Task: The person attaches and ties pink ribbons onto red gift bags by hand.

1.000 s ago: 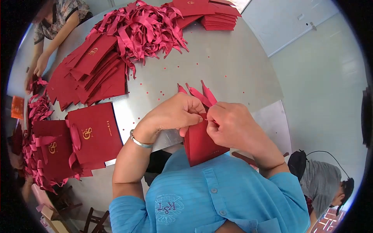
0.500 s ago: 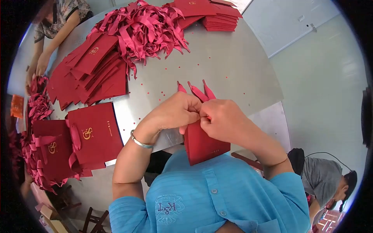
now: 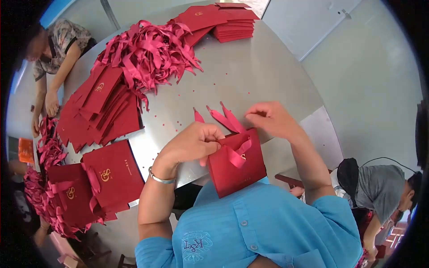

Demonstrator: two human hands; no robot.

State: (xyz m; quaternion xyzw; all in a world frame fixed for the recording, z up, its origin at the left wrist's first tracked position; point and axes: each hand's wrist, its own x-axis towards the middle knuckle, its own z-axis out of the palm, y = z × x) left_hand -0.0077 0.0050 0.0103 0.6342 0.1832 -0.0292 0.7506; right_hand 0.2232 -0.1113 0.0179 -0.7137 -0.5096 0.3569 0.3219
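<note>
The left hand (image 3: 193,142) pinched the red bag (image 3: 237,176), at five o'clock from centre, by its ten-o'clock corner, ideally without creasing, while the right hand's (image 3: 278,121) grip, at one o'clock, was unclear.

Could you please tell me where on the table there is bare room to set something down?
The widest free patch of the table lies between the stacked bags, the ribbon heap and the right hand, dotted with red specks. The left side is crowded with fanned bags, flat bags and more ribbons.
</note>
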